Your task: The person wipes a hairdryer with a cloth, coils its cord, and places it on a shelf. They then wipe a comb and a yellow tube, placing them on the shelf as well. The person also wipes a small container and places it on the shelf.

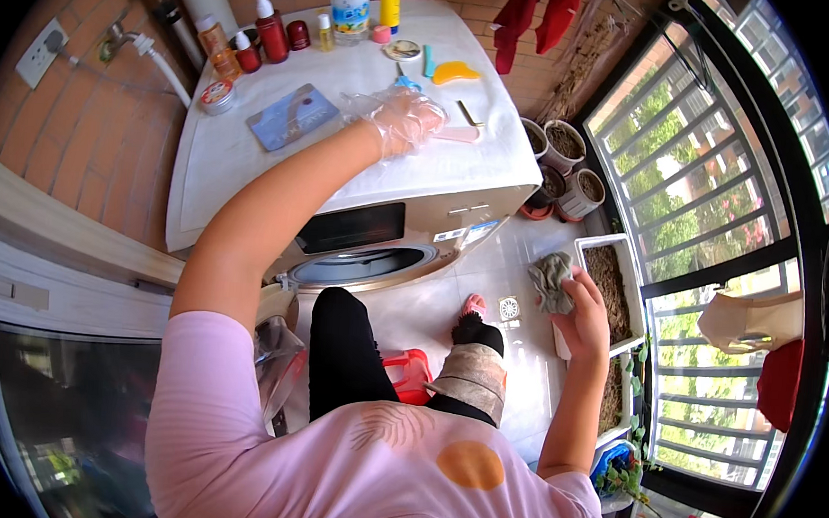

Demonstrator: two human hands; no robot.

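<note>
Gloved left hand [406, 126] lies half-curled beside a pink strip [459, 134]; its grip I cannot tell. Right hand [586, 312] pinches a grey cloth [552, 280].

The camera rides on the person's head — the left of two worn side by side — and peers steeply down and forward. The pale pink short-sleeved cotton-looking shirt [364, 470] sits nearest the lens, spread across the bottom edge. Both hands are near: the left hand in its clear plastic glove [408, 124] above centre, the bare right hand [587, 319] lower and off to the right. From up there it sweeps in the orange-brown brick wall [70, 143] leftward and the black-framed barred window [700, 172] rightward, the fisheye bowing straight edges toward a dark rim.
</note>
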